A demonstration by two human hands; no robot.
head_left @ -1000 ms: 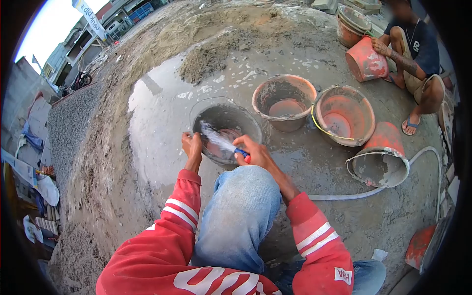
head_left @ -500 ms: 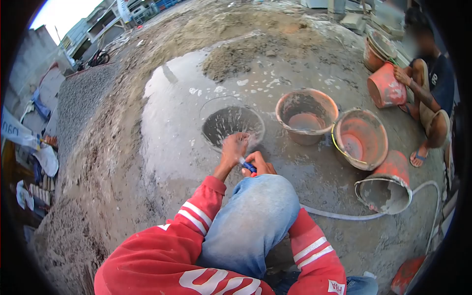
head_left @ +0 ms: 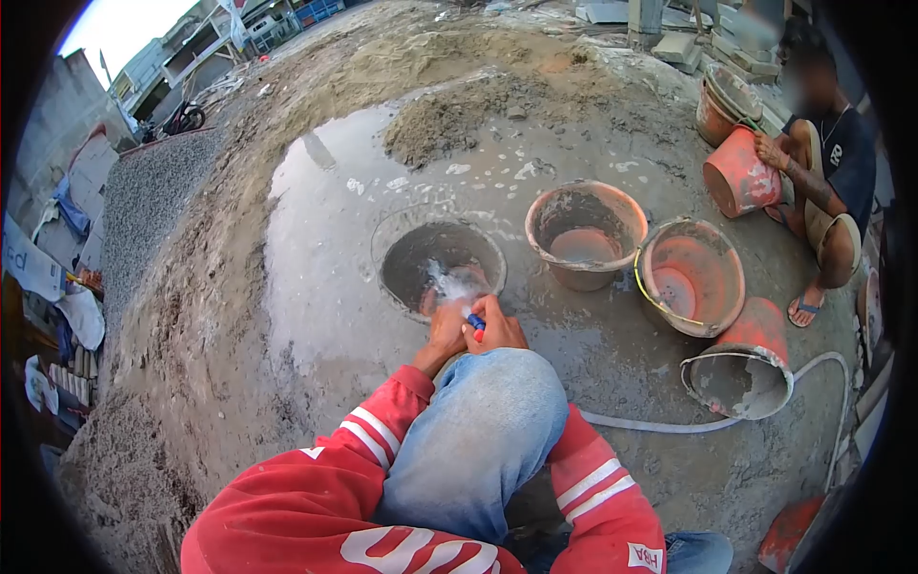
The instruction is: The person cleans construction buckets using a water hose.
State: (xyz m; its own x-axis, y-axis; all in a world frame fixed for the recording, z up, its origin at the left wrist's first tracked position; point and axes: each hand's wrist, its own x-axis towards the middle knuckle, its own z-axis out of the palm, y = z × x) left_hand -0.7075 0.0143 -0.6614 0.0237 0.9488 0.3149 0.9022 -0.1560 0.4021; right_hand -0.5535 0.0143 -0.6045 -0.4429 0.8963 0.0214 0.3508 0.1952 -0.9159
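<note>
Water sprays from a blue and red hose nozzle (head_left: 475, 325) into a dark, mud-coated bucket (head_left: 397, 273) on the wet ground in front of me. My right hand (head_left: 495, 328) is closed around the nozzle. Close beside it, at the bucket's near rim, is my left hand (head_left: 446, 328); its fingers are partly hidden by the spray and I cannot make out their pose. Right of the bucket stand an upright orange bucket (head_left: 585, 273) and another with a yellow handle (head_left: 690, 277). A further orange bucket (head_left: 760, 330) lies tipped on its side.
A pale hose (head_left: 660, 425) runs along the ground at the right. At the upper right a crouching person (head_left: 841, 163) holds a red bucket (head_left: 741, 172), near stacked buckets (head_left: 717, 115). Gravel (head_left: 153, 206) lies left, and a mud mound (head_left: 430, 129) beyond the puddle.
My left hand has drawn back from over the bucket to beside the nozzle. The scattered spray is now a denser jet into the bucket. The view has shifted slightly.
</note>
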